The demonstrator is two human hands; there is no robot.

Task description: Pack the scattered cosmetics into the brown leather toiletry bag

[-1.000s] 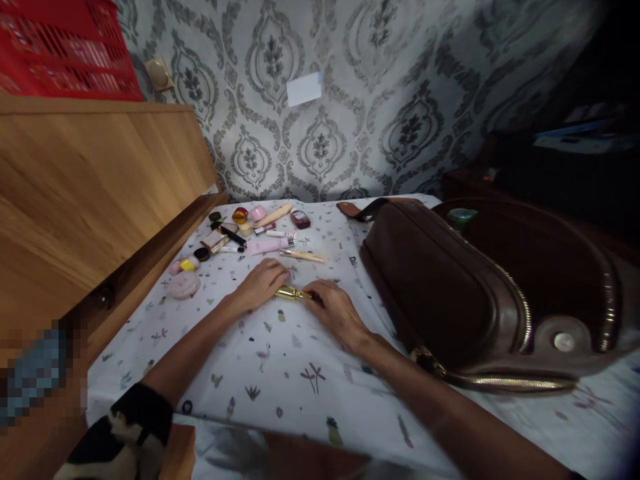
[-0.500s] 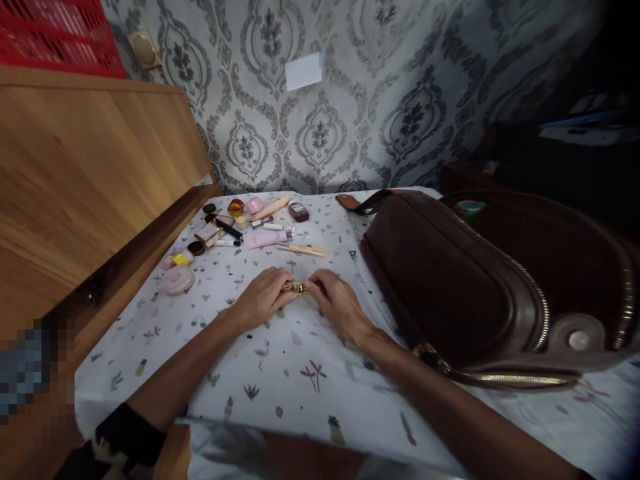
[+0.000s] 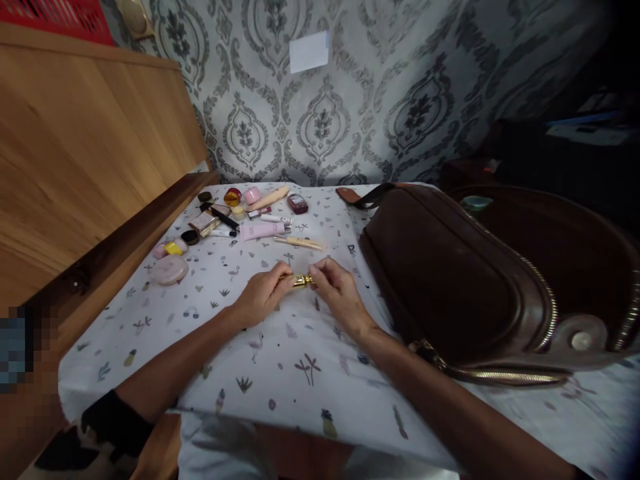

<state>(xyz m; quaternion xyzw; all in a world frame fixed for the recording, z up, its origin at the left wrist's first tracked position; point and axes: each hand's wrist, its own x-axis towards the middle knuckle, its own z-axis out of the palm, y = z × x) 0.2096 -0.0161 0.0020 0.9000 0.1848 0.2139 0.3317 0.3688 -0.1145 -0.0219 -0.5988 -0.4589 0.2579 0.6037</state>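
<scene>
Between my two hands is a small shiny gold tube [image 3: 301,281], which looks like a lipstick, lying sideways above the patterned cloth. My left hand [image 3: 265,291] pinches its left end between thumb and fingers. The fingertips of my right hand [image 3: 337,291] close on its right end. Both ends are hidden under my fingers. Just beyond my hands lies a thin beige brush-like stick [image 3: 299,243]. Farther back rests a pale pink squeeze tube [image 3: 263,231] with a silvery cap.
Several cosmetics cluster at the back left, among them a round pink compact [image 3: 170,270], a dark red jar [image 3: 297,203] and a pink jar [image 3: 252,195]. A large brown leather bag [image 3: 440,267] with an open zip fills the right side. A wooden cabinet [image 3: 100,113] stands left.
The camera view has tilted and shifted slightly. My hands are a little farther apart, and more of the gold tube shows between them.
</scene>
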